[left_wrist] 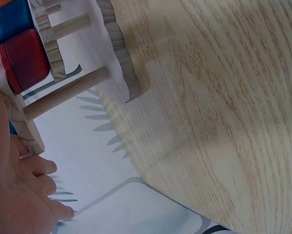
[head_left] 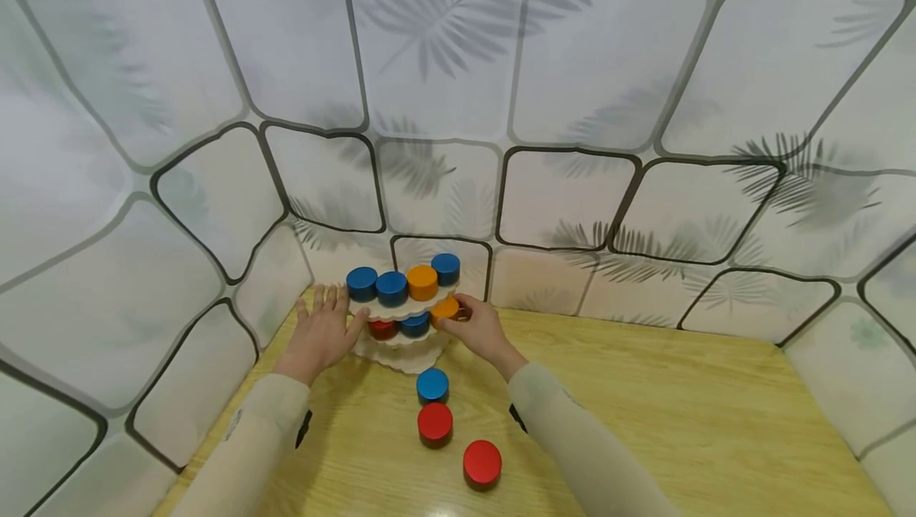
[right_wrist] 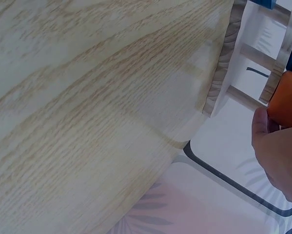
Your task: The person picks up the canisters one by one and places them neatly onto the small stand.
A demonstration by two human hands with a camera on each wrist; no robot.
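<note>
Two arms (head_left: 572, 429), lower centre of frame, left hand (head_left: 324, 336) spread against tiered stand (head_left: 406, 358), right hand (head_left: 489, 332) pinching an orange cylinder (head_left: 444, 309)

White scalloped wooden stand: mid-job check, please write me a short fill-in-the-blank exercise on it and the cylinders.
In the head view, the top tier of the white scalloped wooden stand shows ____ short blue cylinders.
The short cylinder in the right hand is ____.
On the yellow wood-grain table, the cylinder nearest the camera is ____.

three; orange; red
</note>
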